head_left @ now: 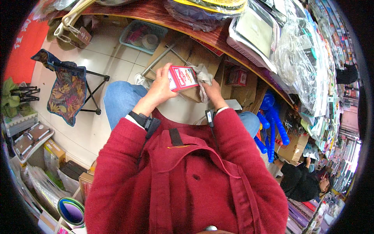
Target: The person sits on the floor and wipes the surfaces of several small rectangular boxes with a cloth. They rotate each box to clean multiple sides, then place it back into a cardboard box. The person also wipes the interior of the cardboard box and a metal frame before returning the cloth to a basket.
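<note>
Wide curved dark-red wooden counter [156, 11] spans the upper field, loaded with clear plastic-wrapped goods [300, 54]. Below it, on the pale tiled floor [101, 58], stands a folding stool with a leaf-patterned fabric seat [66, 87]; a light-blue plastic basket [142, 35] lies under the counter edge. A blue balloon-shaped toy figure [272, 117] hangs at right. Centre, above the knees: left hand [161, 87], fingers curled closed around the edge of a small flat red-and-white cardboard box [182, 77]; right hand [212, 87], closed on a crumpled grey cloth [203, 76] pressed against the box's right end.
</note>
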`<action>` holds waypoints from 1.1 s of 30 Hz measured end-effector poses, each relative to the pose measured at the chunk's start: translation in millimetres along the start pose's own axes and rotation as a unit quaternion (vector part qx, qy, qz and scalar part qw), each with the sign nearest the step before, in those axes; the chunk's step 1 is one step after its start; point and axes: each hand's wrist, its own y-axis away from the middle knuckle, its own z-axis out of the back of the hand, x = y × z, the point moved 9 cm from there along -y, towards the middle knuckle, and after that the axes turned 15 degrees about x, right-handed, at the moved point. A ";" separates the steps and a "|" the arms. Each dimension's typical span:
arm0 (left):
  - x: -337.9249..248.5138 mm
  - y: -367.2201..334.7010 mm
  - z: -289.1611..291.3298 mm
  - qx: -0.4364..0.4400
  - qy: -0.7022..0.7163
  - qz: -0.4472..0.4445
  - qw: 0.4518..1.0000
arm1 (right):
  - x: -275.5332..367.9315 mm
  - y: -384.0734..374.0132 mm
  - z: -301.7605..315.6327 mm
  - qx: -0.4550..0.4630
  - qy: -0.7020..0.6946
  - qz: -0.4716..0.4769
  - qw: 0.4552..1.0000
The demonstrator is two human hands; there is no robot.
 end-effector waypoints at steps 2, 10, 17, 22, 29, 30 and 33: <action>2.0 0.9 -1.3 0.000 0.006 0.004 1.000 | -5.9 23.2 12.9 -0.067 -0.102 -0.030 0.992; 2.1 1.4 -9.1 -0.024 0.060 -0.010 0.998 | 151.5 67.8 -40.8 0.171 -0.177 0.259 0.934; 10.9 -2.2 -9.7 -0.010 0.035 0.016 0.999 | 106.3 0.4 -49.7 0.137 -0.262 0.110 0.949; 9.2 -7.2 -8.7 -0.003 0.050 0.022 0.998 | 26.5 -43.5 -38.3 0.052 -0.148 -0.012 0.987; 12.6 -7.7 -7.5 -0.008 0.041 0.016 0.999 | -24.4 4.2 -24.5 0.022 -0.136 -0.018 0.990; 12.7 -7.6 -8.2 -0.010 0.037 0.013 0.999 | -33.7 13.6 -23.8 0.040 -0.160 -0.032 0.986; 16.5 -7.4 -11.9 0.006 0.042 0.029 0.999 | -46.0 35.5 -9.3 0.036 -0.127 -0.060 0.989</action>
